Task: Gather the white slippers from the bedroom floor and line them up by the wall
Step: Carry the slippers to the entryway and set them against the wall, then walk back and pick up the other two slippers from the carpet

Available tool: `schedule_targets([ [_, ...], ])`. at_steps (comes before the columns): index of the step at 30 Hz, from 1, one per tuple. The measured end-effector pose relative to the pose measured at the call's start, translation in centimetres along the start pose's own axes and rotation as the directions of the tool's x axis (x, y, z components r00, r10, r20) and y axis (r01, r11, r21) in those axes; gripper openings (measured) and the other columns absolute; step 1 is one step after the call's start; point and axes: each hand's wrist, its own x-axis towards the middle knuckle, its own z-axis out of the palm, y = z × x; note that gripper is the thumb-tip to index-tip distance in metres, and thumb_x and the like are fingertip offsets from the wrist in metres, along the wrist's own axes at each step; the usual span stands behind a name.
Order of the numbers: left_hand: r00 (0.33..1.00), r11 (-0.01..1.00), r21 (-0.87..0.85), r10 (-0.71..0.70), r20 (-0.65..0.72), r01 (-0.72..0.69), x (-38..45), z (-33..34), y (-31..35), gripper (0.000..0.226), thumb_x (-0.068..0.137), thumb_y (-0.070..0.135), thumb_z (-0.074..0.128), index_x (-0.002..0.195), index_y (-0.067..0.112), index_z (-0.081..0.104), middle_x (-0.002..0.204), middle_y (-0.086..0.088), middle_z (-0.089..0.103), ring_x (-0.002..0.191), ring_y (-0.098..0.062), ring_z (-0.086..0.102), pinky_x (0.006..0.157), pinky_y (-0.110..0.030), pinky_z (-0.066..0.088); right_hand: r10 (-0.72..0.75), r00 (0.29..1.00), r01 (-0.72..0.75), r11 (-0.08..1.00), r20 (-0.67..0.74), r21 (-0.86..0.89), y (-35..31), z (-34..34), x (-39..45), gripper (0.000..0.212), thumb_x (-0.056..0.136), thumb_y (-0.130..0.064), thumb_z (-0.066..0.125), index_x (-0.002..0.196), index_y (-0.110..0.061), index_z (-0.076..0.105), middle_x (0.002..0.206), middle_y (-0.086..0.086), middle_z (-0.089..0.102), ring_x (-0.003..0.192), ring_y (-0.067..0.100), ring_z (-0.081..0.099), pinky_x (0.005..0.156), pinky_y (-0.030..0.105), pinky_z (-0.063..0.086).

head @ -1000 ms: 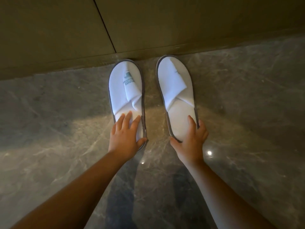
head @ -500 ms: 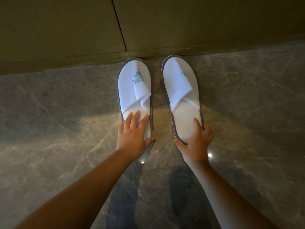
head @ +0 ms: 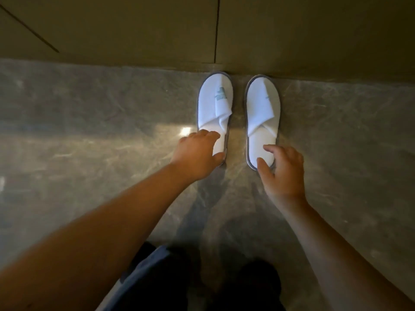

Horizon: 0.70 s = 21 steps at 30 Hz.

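Note:
Two white slippers with grey edging lie side by side on the marble floor, toes against the base of the wall (head: 157, 30). The left slipper (head: 214, 102) has a small green logo on its strap. My left hand (head: 197, 153) covers its heel, fingers over the top and thumb on the inner edge. The right slipper (head: 261, 108) lies parallel, a small gap away. My right hand (head: 283, 171) hovers at its heel with fingers spread, thumb tip just over the heel end.
Glossy grey-brown marble floor (head: 89, 131) stretches to both sides, with a bright light reflection left of the slippers. The wall is olive panelling with vertical seams. My dark-clothed legs (head: 157, 277) show at the bottom.
The slippers have been straightened so they lie parallel against the wall. My right hand has loosened and drawn back from the heel. The view has pulled back and shifted.

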Motion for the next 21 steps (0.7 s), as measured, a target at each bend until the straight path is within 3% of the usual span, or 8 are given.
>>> schedule_targets([
  [5, 0.994, 0.976, -0.198, -0.098, -0.039, 0.088, -11.2, -13.9, 3.9, 0.040, 0.085, 0.033, 0.051, 0.121, 0.017, 0.048, 0.124, -0.010, 0.057, 0.107, -0.027, 0.056, 0.088, -0.037, 0.046, -0.111, 0.984, 0.089, 0.984, 0.140, 0.155, -12.9, -12.7, -4.1, 0.019, 0.083, -0.014, 0.054, 0.100, -0.008, 0.060, 0.106, 0.012, 0.064, 0.095, 0.018, 0.053, 0.074, 0.021, 0.035],
  [8, 0.986, 0.952, -0.277, -0.152, -0.067, 0.128, -18.1, -23.3, 5.9, 0.039, 0.085, 0.032, 0.051, 0.120, 0.016, 0.049, 0.123, -0.008, 0.058, 0.106, -0.025, 0.056, 0.086, -0.036, 0.046, -0.143, 0.962, 0.089, 0.970, 0.232, 0.228, -21.7, -19.9, -6.0, 0.013, 0.084, -0.016, 0.052, 0.093, -0.015, 0.061, 0.093, 0.001, 0.062, 0.087, 0.012, 0.053, 0.064, 0.014, 0.037],
  [12, 0.956, 0.917, -0.358, -0.244, -0.161, 0.174, -27.3, -34.6, 7.2, 0.039, 0.085, 0.032, 0.051, 0.120, 0.017, 0.049, 0.124, -0.007, 0.058, 0.109, -0.023, 0.055, 0.089, -0.035, 0.047, -0.251, 0.929, 0.153, 0.929, 0.272, 0.337, -34.2, -27.2, -9.1, 0.013, 0.084, -0.014, 0.053, 0.082, -0.025, 0.057, 0.076, -0.015, 0.058, 0.075, 0.003, 0.055, 0.062, -0.001, 0.036],
  [17, 0.868, 0.823, -0.509, -0.425, -0.257, 0.252, -38.0, -44.2, 6.4, 0.038, 0.085, 0.033, 0.050, 0.121, 0.019, 0.047, 0.127, -0.003, 0.055, 0.113, -0.020, 0.052, 0.092, -0.032, 0.043, -0.397, 0.850, 0.210, 0.859, 0.346, 0.467, -47.9, -31.3, -13.6, 0.010, 0.076, -0.028, 0.049, 0.080, -0.031, 0.057, 0.075, -0.019, 0.058, 0.071, -0.012, 0.053, 0.063, 0.002, 0.038],
  [21, 0.737, 0.728, -0.631, -0.576, -0.354, 0.266, -45.1, -49.0, 3.6, 0.038, 0.085, 0.032, 0.052, 0.121, 0.022, 0.048, 0.124, 0.000, 0.056, 0.109, -0.015, 0.053, 0.086, -0.024, 0.039, -0.525, 0.745, 0.278, 0.805, 0.412, 0.523, -56.7, -31.5, -17.1, 0.020, 0.084, -0.017, 0.053, 0.078, -0.036, 0.057, 0.072, -0.016, 0.059, 0.067, -0.010, 0.053, 0.060, 0.004, 0.038],
])
